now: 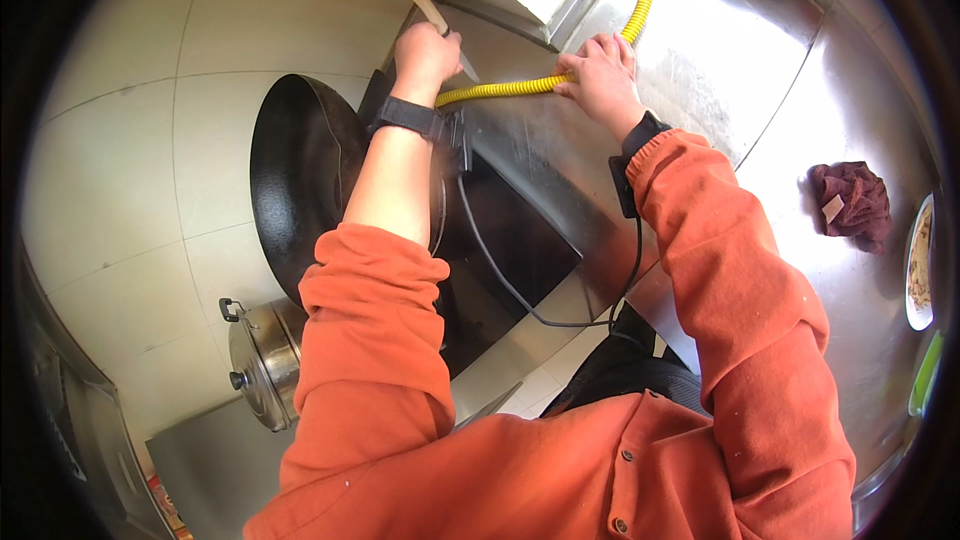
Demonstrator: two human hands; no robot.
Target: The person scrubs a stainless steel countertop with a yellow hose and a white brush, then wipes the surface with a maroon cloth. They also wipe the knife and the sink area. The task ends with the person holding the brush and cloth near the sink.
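My left hand point(427, 56) grips a tool with a pale wooden handle point(420, 0); a narrow light blade or tip shows below the fist, and its kind cannot be told. The handle points up towards the tiled wall. To its right, my right hand point(602, 81) is closed on a yellow corrugated hose point(517, 88). From that hand the hose curves up to the top edge of the view, while its other end passes beside my left wrist, where the forearm partly hides it. Both wrists wear black straps, and a dark cable hangs between them.
A large black wok point(296, 180) leans left of my left forearm. Below it stands a lidded steel pot point(262, 364). A black cooktop panel point(510, 240) lies between my arms. On the steel counter point(780, 225) at right are a crumpled maroon cloth point(851, 202) and a white dish of food point(921, 266).
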